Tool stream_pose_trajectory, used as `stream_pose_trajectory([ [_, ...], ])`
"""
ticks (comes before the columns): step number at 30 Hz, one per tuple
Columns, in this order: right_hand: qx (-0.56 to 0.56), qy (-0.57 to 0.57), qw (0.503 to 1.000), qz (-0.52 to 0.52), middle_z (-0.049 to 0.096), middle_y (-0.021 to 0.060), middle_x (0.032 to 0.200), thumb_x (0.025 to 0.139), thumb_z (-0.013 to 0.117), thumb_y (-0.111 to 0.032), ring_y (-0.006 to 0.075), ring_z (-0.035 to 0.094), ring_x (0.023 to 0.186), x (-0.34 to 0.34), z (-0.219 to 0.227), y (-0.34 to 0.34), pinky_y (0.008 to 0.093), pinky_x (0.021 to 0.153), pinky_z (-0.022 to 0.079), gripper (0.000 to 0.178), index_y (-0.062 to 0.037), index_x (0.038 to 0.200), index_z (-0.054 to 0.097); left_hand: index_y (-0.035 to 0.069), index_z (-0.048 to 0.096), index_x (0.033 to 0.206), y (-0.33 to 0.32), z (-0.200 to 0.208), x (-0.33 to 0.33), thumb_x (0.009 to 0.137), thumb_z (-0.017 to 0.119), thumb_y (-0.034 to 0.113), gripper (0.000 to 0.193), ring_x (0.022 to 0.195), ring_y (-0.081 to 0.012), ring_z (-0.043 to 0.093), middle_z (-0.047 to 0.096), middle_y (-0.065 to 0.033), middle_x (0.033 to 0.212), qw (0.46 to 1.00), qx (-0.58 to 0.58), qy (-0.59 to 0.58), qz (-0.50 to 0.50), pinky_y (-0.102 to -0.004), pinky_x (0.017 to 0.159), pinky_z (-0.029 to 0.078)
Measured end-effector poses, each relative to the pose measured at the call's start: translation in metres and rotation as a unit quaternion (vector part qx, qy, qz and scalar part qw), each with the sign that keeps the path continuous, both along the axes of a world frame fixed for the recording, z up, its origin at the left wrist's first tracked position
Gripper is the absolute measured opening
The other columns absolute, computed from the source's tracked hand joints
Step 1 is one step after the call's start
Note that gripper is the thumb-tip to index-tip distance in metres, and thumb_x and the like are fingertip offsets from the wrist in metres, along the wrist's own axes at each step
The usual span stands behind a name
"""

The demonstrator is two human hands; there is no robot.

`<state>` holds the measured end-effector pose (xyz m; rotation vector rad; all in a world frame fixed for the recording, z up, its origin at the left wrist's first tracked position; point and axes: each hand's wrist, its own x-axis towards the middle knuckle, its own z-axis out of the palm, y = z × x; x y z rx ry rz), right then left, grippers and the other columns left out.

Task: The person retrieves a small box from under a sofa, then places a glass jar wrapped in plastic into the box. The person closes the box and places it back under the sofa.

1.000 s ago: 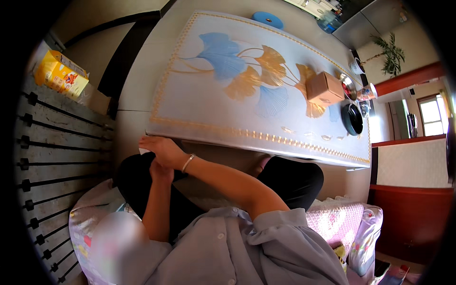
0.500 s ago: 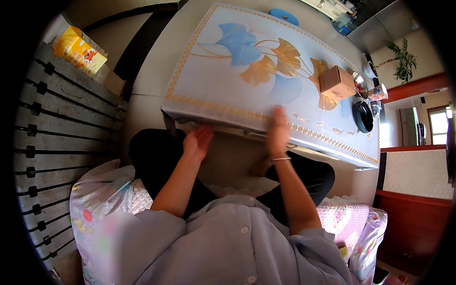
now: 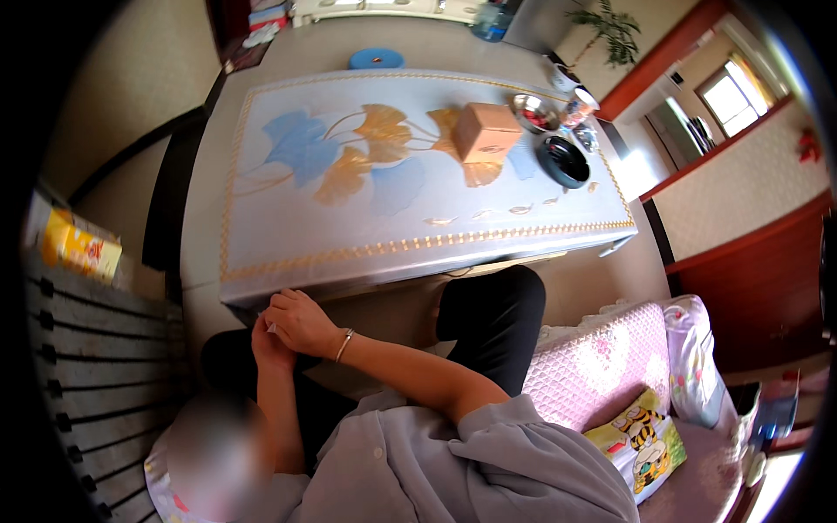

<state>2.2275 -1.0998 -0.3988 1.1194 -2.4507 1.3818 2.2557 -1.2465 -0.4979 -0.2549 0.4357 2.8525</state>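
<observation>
My two hands are together beside the near left corner of the table. My right hand (image 3: 303,321), with a bracelet (image 3: 345,343) at its wrist, reaches across and lies against my left hand (image 3: 272,350). Its fingers are bent closed. Between the hands peeks a small white scrap (image 3: 273,329), too small to name for certain. Most of the left fingers are hidden behind the right hand. Just beyond is the low table (image 3: 314,248), covered with a pale cloth patterned in blue and gold leaves.
On the table's right part stand a brown cardboard box (image 3: 486,132), a metal bowl (image 3: 534,113), a black round dish (image 3: 564,162) and a patterned paper cup (image 3: 580,106). A blue stool (image 3: 377,58) is beyond it. A pink quilted seat (image 3: 575,357) with a cartoon cushion (image 3: 641,444) lies right.
My hands were apart, the right one blurred at the table's edge. Now the right has swung left to meet the left hand, and a white scrap shows between them. The view has turned rightward.
</observation>
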Motion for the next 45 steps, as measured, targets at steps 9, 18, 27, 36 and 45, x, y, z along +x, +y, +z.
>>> stream_pose_trajectory([
  [9,-0.244,-0.047,0.94,-0.235,0.057,0.0178,0.114,0.077,0.046,0.006,0.0364,0.056,0.098,-0.058,0.022,0.152,0.0377,0.076,0.048,0.027,-0.0026,0.098,0.06,0.006,0.054,0.114,0.204,0.091,-0.105,0.098,0.04,0.022,0.027,0.104,-0.0185,0.056,0.059,-0.006,0.11,0.981,0.088,-0.011,-0.171,-0.0323,0.091,0.045],
  [18,-0.319,-0.001,0.859,-0.4,0.041,0.0182,0.141,0.079,0.036,0.015,0.0316,0.02,0.141,-0.112,0.02,0.359,0.037,0.111,0.023,0.056,-0.0023,0.13,0.05,0.002,0.05,0.123,0.458,0.161,-0.176,0.099,0.036,0.025,0.036,0.111,-0.0168,0.053,0.054,-0.0074,0.125,0.956,-0.192,0.026,-0.218,-0.0322,0.098,0.041],
  [27,-0.387,0.02,0.8,-0.457,0.062,0.0163,0.113,0.088,0.037,0.007,0.0212,0.059,0.106,-0.216,0.026,0.551,0.0299,0.093,0.045,0.037,0.0052,0.121,0.053,-0.008,0.041,0.13,0.624,0.164,-0.275,0.099,0.031,0.044,0.062,0.126,-0.023,0.043,0.047,-0.0167,0.134,0.934,-0.248,0.122,-0.229,-0.0354,0.109,0.03],
  [36,0.036,0.088,0.737,-0.669,0.047,0.0142,0.135,0.085,0.053,-0.017,0.034,0.036,0.13,-0.23,-0.002,0.587,0.0552,0.108,0.02,0.042,-0.0054,0.125,0.052,0.012,0.008,0.149,0.656,0.138,-0.3,0.088,0.042,0.063,0.087,0.142,-0.0226,0.014,0.005,-0.0103,0.156,0.773,-0.506,0.295,-0.245,-0.0383,0.113,0.011],
  [45,-0.002,0.148,0.715,-0.684,0.042,0.0187,0.138,0.079,0.048,0.003,0.0331,0.032,0.134,-0.204,-0.003,0.585,0.0522,0.111,0.017,0.055,-0.0011,0.134,0.042,0.0,0.031,0.141,0.648,0.129,-0.293,0.094,0.041,0.048,0.068,0.137,-0.0333,0.025,0.023,-0.0221,0.149,0.736,-0.596,0.306,-0.095,-0.0353,0.111,0.022],
])
